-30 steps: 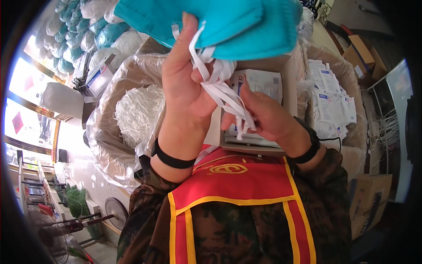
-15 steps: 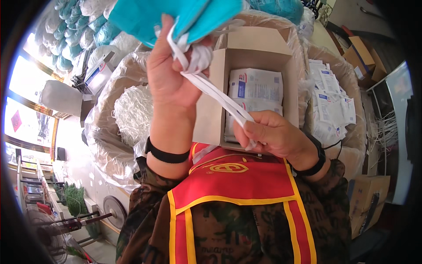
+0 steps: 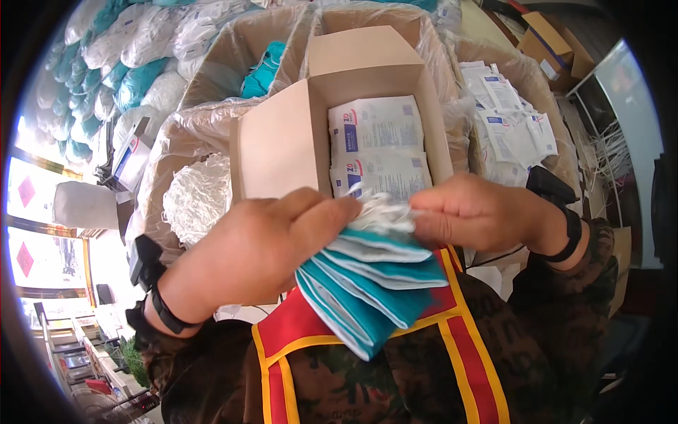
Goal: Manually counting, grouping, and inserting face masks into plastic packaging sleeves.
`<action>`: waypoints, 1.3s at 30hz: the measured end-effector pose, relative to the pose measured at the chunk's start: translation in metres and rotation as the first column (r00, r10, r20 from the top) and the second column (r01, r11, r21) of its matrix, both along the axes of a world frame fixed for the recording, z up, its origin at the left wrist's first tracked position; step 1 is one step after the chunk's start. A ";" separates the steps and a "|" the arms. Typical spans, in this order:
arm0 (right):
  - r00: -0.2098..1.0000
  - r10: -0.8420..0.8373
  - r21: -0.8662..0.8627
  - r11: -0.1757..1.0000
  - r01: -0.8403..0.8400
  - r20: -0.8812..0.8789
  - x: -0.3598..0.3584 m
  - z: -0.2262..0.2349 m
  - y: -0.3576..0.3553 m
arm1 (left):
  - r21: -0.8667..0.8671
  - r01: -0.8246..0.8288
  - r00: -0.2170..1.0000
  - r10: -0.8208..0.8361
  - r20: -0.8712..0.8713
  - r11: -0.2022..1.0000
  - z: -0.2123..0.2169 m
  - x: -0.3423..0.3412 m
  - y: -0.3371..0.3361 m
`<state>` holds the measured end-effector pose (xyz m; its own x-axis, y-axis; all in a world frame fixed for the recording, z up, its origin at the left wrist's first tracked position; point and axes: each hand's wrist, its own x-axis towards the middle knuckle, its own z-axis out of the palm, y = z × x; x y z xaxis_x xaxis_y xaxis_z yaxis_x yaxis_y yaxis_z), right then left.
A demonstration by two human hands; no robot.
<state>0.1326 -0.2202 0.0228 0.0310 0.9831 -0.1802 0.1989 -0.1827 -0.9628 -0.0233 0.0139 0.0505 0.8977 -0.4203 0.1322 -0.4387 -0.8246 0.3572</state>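
A bundle of teal folded masks (image 3: 367, 283) with white lining hangs fanned out in front of my red, yellow-edged apron (image 3: 293, 321). Their white straps (image 3: 385, 210) are bunched between my hands. My left hand (image 3: 265, 230) is closed on the masks' top edge and the straps. From the other side, my right hand (image 3: 477, 212) pinches the straps between thumb and fingers. Just beyond my hands stands an open cardboard box (image 3: 275, 145), holding flat white packets (image 3: 378, 127) with blue and red print in two stacks.
Left of the box, a plastic-lined carton holds a heap of white straps (image 3: 198, 198). Another lined carton behind has teal masks (image 3: 263, 71). Loose white packets (image 3: 508, 116) fill a carton at right. Bagged teal and white goods (image 3: 138, 85) are piled at far left.
The teal masks have come down from above the box to in front of my apron, now fanned out. My hands have moved closer together, and the straps are bunched instead of stretched.
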 end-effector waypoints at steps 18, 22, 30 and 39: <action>0.989 -0.129 -0.146 0.980 0.139 0.075 -0.026 0.014 -0.098 | 0.145 -0.062 0.949 0.014 0.314 0.987 -0.040 -0.004 0.049; 0.987 -0.156 -0.128 0.979 0.161 0.049 -0.024 0.014 -0.105 | 0.259 -0.106 0.927 0.002 0.374 0.960 -0.047 -0.011 0.064; 0.502 -0.789 -0.203 0.589 0.782 -0.353 -0.006 -0.038 -0.165 | 0.043 -0.537 0.770 0.469 0.432 0.842 -0.053 -0.033 0.175; -0.341 -0.673 -0.493 0.040 0.869 -0.656 -0.065 -0.197 -0.282 | -0.384 -0.473 0.810 0.563 0.163 0.793 -0.102 0.033 0.103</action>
